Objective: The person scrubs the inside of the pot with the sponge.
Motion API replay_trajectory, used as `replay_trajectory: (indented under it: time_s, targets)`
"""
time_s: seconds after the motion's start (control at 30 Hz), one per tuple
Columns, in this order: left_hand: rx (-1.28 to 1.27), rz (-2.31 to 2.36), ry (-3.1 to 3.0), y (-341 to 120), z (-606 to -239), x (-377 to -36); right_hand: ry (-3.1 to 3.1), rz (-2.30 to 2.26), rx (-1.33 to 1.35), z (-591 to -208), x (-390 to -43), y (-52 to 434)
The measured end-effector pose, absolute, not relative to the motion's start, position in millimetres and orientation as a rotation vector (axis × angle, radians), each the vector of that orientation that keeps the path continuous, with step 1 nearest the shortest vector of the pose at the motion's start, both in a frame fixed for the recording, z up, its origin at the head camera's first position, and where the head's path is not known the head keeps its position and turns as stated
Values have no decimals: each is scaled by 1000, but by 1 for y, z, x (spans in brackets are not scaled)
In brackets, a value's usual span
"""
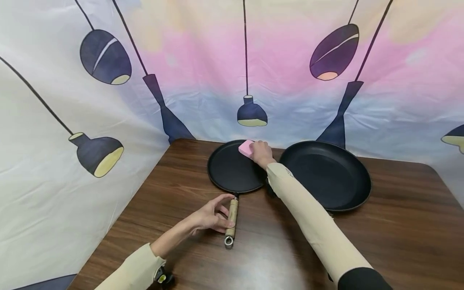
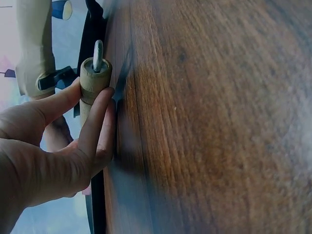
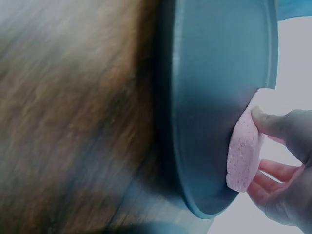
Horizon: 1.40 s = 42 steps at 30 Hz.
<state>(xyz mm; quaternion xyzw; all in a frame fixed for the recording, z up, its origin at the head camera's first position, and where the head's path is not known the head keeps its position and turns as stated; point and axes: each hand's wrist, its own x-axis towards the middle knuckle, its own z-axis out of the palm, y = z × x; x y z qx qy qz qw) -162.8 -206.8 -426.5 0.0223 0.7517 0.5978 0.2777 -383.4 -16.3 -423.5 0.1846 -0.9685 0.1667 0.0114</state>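
Extending beneath both hands, a brown wood-grain table (image 1: 181,209) leaves bare surface left of the left hand. Right of the right hand lies a large round black frying pan (image 1: 322,177), crowding that side; the right sleeve (image 1: 308,209) hides the gap between the pans. Beyond the left hand sits a smaller, shallow round black pan (image 1: 235,167), its long axis running back from near the right hand to the left hand. The left hand (image 1: 214,213) grips its pale wooden handle (image 1: 233,215) between thumb and fingers. The right hand (image 1: 262,153), nearer the pan's face, pinches a pink porous sponge block (image 1: 245,148) at the far right rim. Governing relation: the pan's uncovered face lies left of and nearer than the sponge.
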Motion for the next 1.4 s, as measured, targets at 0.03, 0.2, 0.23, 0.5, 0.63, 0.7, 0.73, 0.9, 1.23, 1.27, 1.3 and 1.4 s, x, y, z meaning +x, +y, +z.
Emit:
replay_trajectory:
  time_s: [0.03,0.2,0.23,0.5,0.63,0.7,0.73,0.9,1.23,1.27,1.3,1.4]
  targets:
    - [62,1605,2020,-207,-426,-162,-3024,534,566,-422,-383,-18]
    - [74,1614,2009,-209,-425,-160,-3059,489,583,-425,-384,-33]
    - [75,1619,2004,-208,-425,-159,-3062,471,588,-427,-382,-37]
    - [66,1631,1975,-203,-431,-150,-3055,462,776,-438,-358,-75]
    - [43,1614,1977,-205,-431,-150,-3054,565,1015,-435,-349,-77]
    - [41,1605,1978,-206,-430,-152,-3030,589,1143,-432,-346,-73]
    - [40,1599,1979,-206,-429,-154,-3021,596,1206,-431,-344,-70]
    - [47,1583,1984,-209,-427,-160,-2986,596,1431,-422,-339,-51]
    - [55,1592,2034,-209,-423,-165,-3050,459,1567,-400,-334,-3]
    - [53,1590,2032,-208,-423,-165,-3070,443,1563,-399,-334,1]
    - [51,1587,2031,-208,-423,-165,-3098,430,1545,-397,-334,5]
    - [45,1582,2023,-205,-423,-165,-3160,379,1492,-393,-337,15]
